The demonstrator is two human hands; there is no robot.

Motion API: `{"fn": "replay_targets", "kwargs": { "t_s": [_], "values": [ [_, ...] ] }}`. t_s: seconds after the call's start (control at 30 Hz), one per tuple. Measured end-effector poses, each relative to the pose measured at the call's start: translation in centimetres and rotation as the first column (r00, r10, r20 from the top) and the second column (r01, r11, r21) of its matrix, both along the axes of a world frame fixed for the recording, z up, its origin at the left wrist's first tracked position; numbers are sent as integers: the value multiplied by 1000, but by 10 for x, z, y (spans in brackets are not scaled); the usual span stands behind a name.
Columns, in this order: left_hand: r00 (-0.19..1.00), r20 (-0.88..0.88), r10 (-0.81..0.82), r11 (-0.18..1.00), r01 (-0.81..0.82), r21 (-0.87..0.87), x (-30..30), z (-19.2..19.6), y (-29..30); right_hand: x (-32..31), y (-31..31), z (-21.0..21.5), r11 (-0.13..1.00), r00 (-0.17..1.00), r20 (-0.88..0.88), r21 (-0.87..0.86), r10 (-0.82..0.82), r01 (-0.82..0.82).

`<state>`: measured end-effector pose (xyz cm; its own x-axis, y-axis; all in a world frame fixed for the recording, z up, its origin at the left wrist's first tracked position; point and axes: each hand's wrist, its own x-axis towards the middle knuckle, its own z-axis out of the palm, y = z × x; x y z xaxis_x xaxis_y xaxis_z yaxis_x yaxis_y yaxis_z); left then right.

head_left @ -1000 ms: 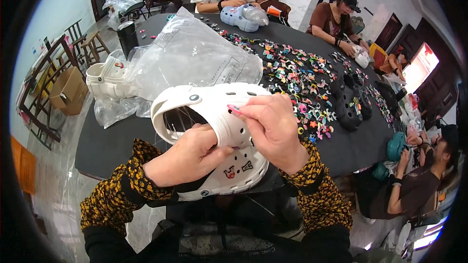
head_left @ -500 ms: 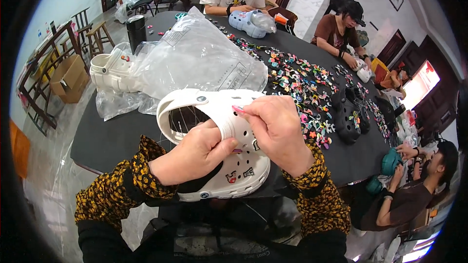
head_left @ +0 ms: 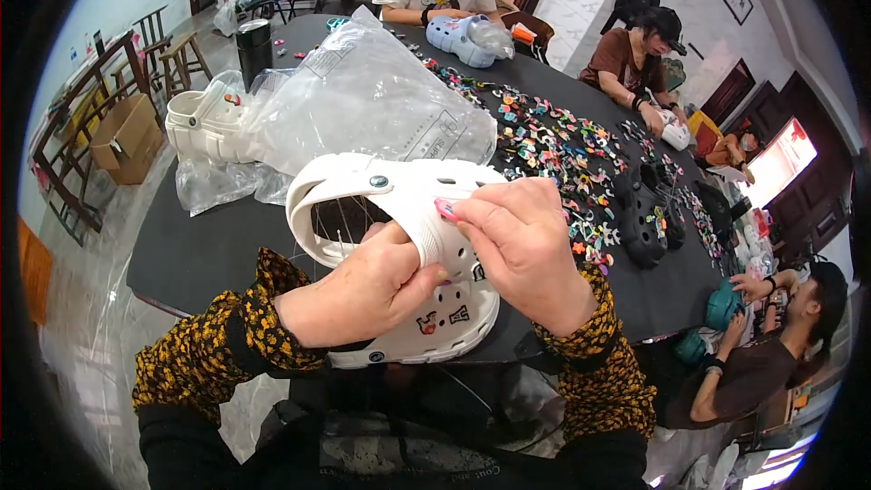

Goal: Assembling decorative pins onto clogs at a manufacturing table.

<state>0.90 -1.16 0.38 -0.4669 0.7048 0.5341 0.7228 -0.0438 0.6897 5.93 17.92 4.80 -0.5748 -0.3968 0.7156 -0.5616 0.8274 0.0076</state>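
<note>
A white clog (head_left: 419,191) with a heel strap is held tilted over the table's near edge. My left hand (head_left: 349,299) is closed on it, its fingers inside the foot opening and its thumb on the outer side. Between the thumb and forefinger of my right hand (head_left: 522,245) is a small pink shoe charm (head_left: 445,210), right at the clog's holed upper. Whether the charm's stem sits in a hole is hidden. Below lies a second white clog (head_left: 470,334), with dark letter charms on its upper.
Many loose colourful charms (head_left: 553,150) cover the dark table (head_left: 227,259). A large clear plastic bag (head_left: 363,95) lies ahead, beside more white clogs (head_left: 204,122) and a black cylindrical container (head_left: 255,53). Black clogs (head_left: 644,222) stand right. Several people work around the table, one with a blue clog (head_left: 461,41).
The held clog and both hands have shifted slightly up and to the left. The pink charm has turned and shows more of its face against the upper.
</note>
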Motion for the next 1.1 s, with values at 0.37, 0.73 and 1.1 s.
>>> {"fn": "replay_targets", "kwargs": {
  "t_s": [0.37,0.73,1.1],
  "values": [
    [989,-139,-43,999,38,-39,-3,-3,-2,16,-3,-7,991,999,-26,132,-19,22],
    [963,-252,-96,993,76,-88,-5,1,-3,27,-9,-1,947,998,26,318,-51,40],
    [957,-257,-132,989,110,-100,-4,8,-3,22,-1,6,977,993,113,213,-11,-14]
  ]
}}
